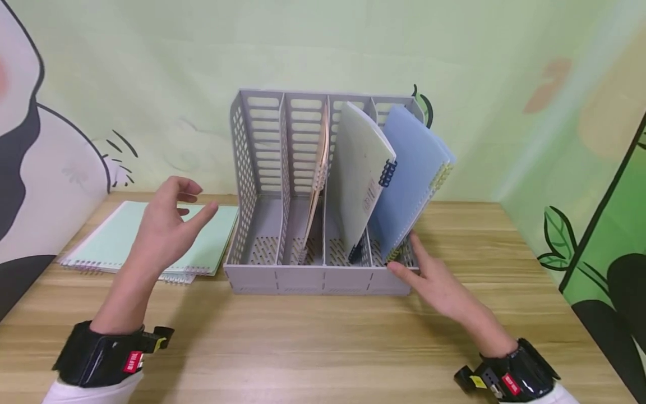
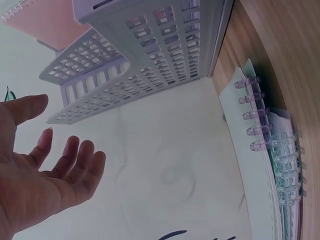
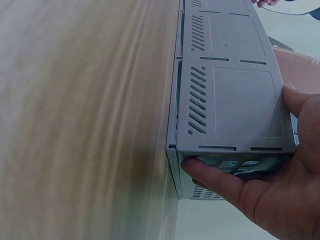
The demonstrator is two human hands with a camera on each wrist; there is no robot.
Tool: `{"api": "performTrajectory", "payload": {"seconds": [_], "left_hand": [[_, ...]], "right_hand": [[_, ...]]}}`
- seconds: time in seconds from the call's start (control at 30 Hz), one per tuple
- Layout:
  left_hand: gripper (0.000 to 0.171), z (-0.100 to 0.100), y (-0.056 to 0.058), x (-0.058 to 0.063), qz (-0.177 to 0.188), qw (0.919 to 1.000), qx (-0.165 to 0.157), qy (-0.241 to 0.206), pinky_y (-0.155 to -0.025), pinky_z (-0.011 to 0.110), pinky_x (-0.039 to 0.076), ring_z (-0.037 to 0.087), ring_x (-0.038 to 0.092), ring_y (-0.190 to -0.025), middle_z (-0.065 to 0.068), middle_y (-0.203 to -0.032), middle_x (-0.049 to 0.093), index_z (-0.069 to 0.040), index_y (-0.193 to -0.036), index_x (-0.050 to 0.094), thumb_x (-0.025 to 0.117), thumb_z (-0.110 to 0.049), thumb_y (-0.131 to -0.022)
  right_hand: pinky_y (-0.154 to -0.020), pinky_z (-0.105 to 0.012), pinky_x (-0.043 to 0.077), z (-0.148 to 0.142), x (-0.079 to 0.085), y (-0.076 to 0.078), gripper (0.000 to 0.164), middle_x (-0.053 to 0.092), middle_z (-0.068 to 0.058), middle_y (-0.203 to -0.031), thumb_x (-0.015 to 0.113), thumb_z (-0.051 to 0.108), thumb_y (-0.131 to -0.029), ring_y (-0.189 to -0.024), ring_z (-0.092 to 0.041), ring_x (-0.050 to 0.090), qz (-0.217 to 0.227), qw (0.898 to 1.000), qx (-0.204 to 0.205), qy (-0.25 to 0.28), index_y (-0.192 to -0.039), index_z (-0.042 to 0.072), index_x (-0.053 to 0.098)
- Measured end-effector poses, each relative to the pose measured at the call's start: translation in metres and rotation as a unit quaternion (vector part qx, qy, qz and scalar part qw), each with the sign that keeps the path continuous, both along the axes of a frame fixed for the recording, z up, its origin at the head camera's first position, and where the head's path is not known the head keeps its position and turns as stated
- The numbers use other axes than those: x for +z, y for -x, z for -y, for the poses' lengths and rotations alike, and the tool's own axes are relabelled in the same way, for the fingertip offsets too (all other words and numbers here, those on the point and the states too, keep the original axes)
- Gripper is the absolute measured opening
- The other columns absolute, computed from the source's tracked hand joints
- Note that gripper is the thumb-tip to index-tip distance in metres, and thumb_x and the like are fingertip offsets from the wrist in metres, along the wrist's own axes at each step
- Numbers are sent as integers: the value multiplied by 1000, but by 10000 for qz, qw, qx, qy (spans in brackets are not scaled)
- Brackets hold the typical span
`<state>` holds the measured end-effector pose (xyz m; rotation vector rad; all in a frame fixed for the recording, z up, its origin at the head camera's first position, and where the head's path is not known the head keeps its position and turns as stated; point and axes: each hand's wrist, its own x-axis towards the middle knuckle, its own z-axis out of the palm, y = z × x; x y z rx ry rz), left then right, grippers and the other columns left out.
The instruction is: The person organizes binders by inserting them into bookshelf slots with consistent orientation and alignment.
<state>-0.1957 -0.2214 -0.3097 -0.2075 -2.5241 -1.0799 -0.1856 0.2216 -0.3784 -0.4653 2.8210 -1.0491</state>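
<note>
We see mint notebooks (image 1: 113, 238) lying stacked on the table (image 1: 313, 342), left of the grey rack (image 1: 303, 280). Our left hand (image 1: 169, 227) hovers above them, fingers loosely bent and holding nothing; if it drops carelessly, the stack could slide askew. Inside the rack, a pinkish notebook (image 1: 320, 163) stands slanted in the second compartment from the left; a jolt could make it slump. Next, in the third, a grey-green notebook (image 1: 360, 174) leans rightward. In the rightmost, a blue notebook (image 1: 409, 174) tilts right, so an uneven tug could tip it outward. Our right hand (image 1: 434, 280) grips the rack's front right corner; pulling too hard might skew everything.
</note>
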Motion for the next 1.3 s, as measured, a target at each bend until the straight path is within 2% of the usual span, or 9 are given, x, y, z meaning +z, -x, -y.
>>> {"api": "performTrajectory", "payload": {"seconds": [0.03,0.1,0.17,0.27,0.37,0.8,1.03,1.3], "left_hand": [[44,1,0,0,35,10000,7,6,-92,42,42,33,49,-114,14,-118,51,2,-123,46,66,-27,-96],[44,3,-1,-1,92,10000,13,20,-92,43,42,33,49,-114,13,-118,51,2,-123,46,65,-27,-96],[44,5,-1,-1,172,9999,11,18,-93,43,42,32,49,-115,13,-118,51,1,-123,46,65,-27,-96],[45,8,-1,-2,349,9993,-61,97,-93,44,42,33,49,-115,14,-119,52,2,-124,46,65,-28,-96],[45,10,-2,-3,505,9984,-152,216,-93,45,42,34,49,-116,14,-119,53,2,-124,47,63,-30,-97],[51,22,-1,-10,931,9934,-402,536,-93,49,40,38,47,-119,17,-126,51,4,-127,47,61,-35,-98],[54,26,0,-11,1374,9869,-497,683,-93,50,38,39,44,-122,16,-129,48,2,-129,47,60,-40,-98],[52,32,2,-14,1590,9803,-730,918,-95,51,36,40,42,-125,15,-131,47,-1,-129,48,59,-40,-98]], "right_hand": [[-108,-43,29,0,0,0,92,16,-26,-153,44,55,-101,-111,-43,58,13,10000,2,0,-155,0,-5],[-109,-43,26,0,0,0,91,11,-22,-155,44,54,-101,-131,-42,41,-5,10000,8,-3,-155,1,-5],[-109,-44,25,0,0,0,90,10,-21,-155,45,52,-102,-135,-42,33,-13,10000,25,9,-155,1,-6],[-109,-46,24,1,-1,0,88,10,-22,-155,45,49,-103,-137,-43,30,-39,10000,47,-1,-155,0,-6],[-109,-46,24,1,-1,0,87,10,-22,-155,46,47,-103,-137,-43,28,-54,10000,50,-8,-155,-1,-6],[-111,-44,19,0,-1,1,93,4,-20,-156,44,56,-100,-141,-40,21,60,10000,-34,-34,-155,0,-6],[-111,-44,19,0,0,0,92,5,-20,-157,44,55,-100,-141,-39,20,42,10000,-23,-36,-155,0,-5],[-111,-44,20,0,0,0,90,5,-20,-156,46,52,-101,-140,-41,22,-35,10000,0,3,-155,-2,-3]]}}
